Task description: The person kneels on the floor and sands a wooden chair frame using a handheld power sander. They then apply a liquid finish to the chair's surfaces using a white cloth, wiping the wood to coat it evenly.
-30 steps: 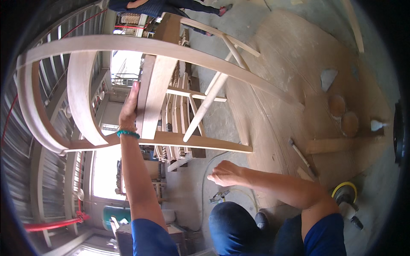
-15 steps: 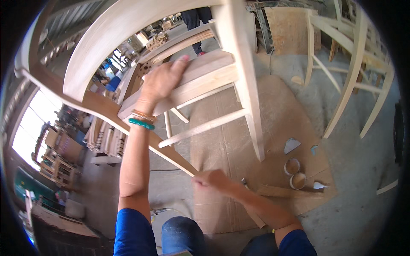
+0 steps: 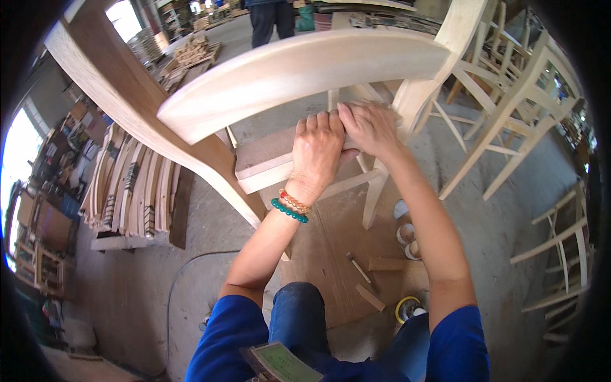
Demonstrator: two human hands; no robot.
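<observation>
A bare, pale wooden chair (image 3: 305, 67) stands in front of me, its curved backrest slat above my hands. My left hand (image 3: 318, 148), with an orange and a green bead bracelet on the wrist, is curled over the chair's seat rail below the slat. Right beside it, my right hand (image 3: 372, 127) presses on the same rail near the right-hand post. Its thumb touches the left hand, and the ends of its fingers are blurred and partly hidden. Below, the chair's legs come down around a cardboard sheet (image 3: 328, 245) on the floor.
A stack of curved wooden pieces (image 3: 130, 184) lies at left. More unfinished chairs (image 3: 503, 127) stand at right. Near my knees are a brush (image 3: 358, 267), a wood strip (image 3: 370, 297), a yellow-rimmed roll (image 3: 407, 310) and round tubs (image 3: 405, 233). A person (image 3: 272, 22) stands far ahead.
My right hand has risen from the lower end of the chair's leg to the seat rail beside my left hand. The chair has tipped upright, and my view has shifted.
</observation>
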